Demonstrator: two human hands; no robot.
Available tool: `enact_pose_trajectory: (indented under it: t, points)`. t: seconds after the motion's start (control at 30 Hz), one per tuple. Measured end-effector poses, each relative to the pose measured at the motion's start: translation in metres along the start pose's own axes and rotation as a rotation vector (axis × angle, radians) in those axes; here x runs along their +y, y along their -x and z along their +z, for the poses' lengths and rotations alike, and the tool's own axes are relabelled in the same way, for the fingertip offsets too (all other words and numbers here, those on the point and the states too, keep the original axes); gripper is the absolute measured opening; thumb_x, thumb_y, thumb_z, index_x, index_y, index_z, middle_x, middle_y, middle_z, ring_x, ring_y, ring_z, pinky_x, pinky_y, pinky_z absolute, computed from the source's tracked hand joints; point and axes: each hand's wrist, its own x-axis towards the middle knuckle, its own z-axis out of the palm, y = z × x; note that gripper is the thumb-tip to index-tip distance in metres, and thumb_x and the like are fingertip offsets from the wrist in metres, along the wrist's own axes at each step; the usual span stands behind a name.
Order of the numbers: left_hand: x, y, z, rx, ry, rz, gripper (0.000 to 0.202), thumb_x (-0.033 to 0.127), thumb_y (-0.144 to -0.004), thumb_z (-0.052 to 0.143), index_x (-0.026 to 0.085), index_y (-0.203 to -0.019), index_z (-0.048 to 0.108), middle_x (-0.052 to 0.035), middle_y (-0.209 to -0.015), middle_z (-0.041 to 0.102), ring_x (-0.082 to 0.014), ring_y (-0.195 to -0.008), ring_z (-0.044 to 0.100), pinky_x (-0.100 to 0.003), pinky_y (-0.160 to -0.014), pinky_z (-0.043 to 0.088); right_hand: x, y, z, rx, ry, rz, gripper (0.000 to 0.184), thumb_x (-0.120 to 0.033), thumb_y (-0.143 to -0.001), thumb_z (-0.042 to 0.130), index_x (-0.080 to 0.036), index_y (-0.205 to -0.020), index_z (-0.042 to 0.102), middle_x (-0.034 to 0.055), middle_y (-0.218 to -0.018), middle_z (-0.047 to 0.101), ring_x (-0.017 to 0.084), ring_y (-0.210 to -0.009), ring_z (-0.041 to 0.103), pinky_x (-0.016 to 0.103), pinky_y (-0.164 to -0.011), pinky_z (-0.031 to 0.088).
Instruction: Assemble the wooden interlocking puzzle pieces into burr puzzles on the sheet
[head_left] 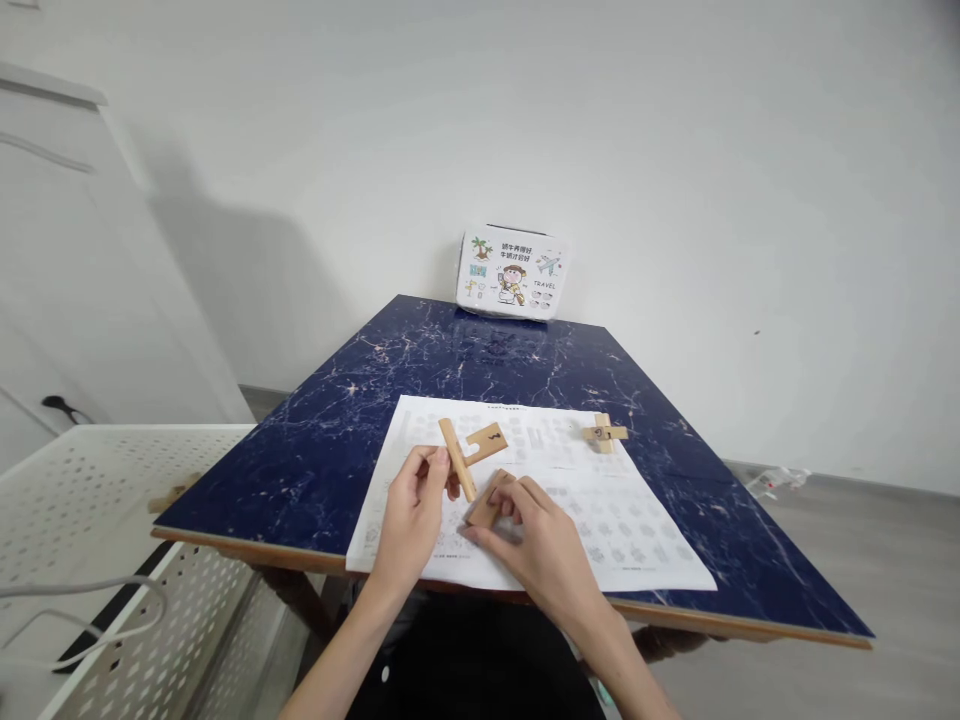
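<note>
My left hand point(420, 495) pinches a long narrow wooden piece point(459, 460), raised a little above the paper and slanting. Joined to it or overlapping it is a flat notched wooden piece point(489, 442) with a dark mark; I cannot tell whether they interlock. Close by on the right, my right hand point(534, 520) has its fingers closed on another flat wooden piece point(486, 505), partly hidden beneath the fingers. Under both hands lies a white printed sheet point(660, 545) with rows of small grey diagrams. Two crossed wooden pieces point(606, 433) rest on its far right part.
The blue marble-patterned table point(337, 400) carries a white box with cartoon prints point(513, 272) at its far edge, against the wall. On the left stands a white perforated rack point(90, 470) with a grey cable point(82, 590). A clear plastic wrapper point(778, 481) lies beyond the table's right edge.
</note>
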Motion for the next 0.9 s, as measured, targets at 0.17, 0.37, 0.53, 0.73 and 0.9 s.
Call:
enact_pose_trajectory:
  t: [0.17,0.37,0.53,0.73,0.9]
  points:
    - [0.004,0.001,0.000,-0.002,-0.014,-0.002,0.035,0.049,-0.106,0.049,0.021,-0.086,0.056,0.0017,-0.075,0.055,-0.0155,-0.072,0.055,-0.028,-0.072,0.044,-0.003,-0.001,-0.012,-0.084,-0.059,0.134,0.037,-0.058,-0.088,0.075,-0.023,-0.092,0.063,-0.0065,-0.056,0.050,0.016,-0.050,0.051,0.028,-0.052,0.035]
    - [0.013,0.003,0.002,-0.018,-0.021,0.005,0.034,0.048,-0.105,0.049,0.021,-0.086,0.056,0.0008,-0.075,0.056,-0.0163,-0.070,0.056,-0.029,-0.071,0.045,-0.002,-0.003,-0.035,-0.129,-0.398,0.359,0.046,-0.066,-0.090,0.067,-0.022,-0.102,0.059,0.0023,-0.073,0.072,0.020,-0.053,0.064,0.031,-0.056,0.043]
    - [0.014,0.005,0.002,-0.143,-0.040,-0.018,0.032,0.048,-0.105,0.050,0.021,-0.088,0.055,0.0011,-0.078,0.056,-0.0159,-0.072,0.057,-0.029,-0.071,0.046,0.007,-0.009,-0.055,-0.066,-0.767,0.435,0.054,-0.062,-0.084,0.077,-0.022,-0.116,0.060,0.0060,-0.093,0.068,0.020,-0.071,0.064,0.030,-0.055,0.046]
    - [0.012,0.006,0.000,-0.222,-0.146,0.004,0.029,0.046,-0.107,0.043,0.022,-0.095,0.054,0.0000,-0.084,0.058,-0.0183,-0.081,0.059,-0.033,-0.079,0.045,0.011,-0.023,-0.074,0.040,-0.943,0.432,0.036,-0.055,-0.092,0.070,-0.024,-0.109,0.064,-0.0026,-0.075,0.048,0.014,-0.063,0.044,0.026,-0.053,0.038]
    - [0.012,0.005,0.001,-0.289,-0.096,-0.020,0.027,0.047,-0.109,0.040,0.023,-0.103,0.052,-0.0031,-0.093,0.068,-0.0201,-0.086,0.063,-0.037,-0.086,0.047,-0.006,-0.042,-0.086,-0.100,-0.876,0.221,0.034,-0.057,-0.099,0.060,-0.024,-0.109,0.062,-0.0061,-0.070,0.033,0.012,-0.057,0.032,0.026,-0.051,0.032]
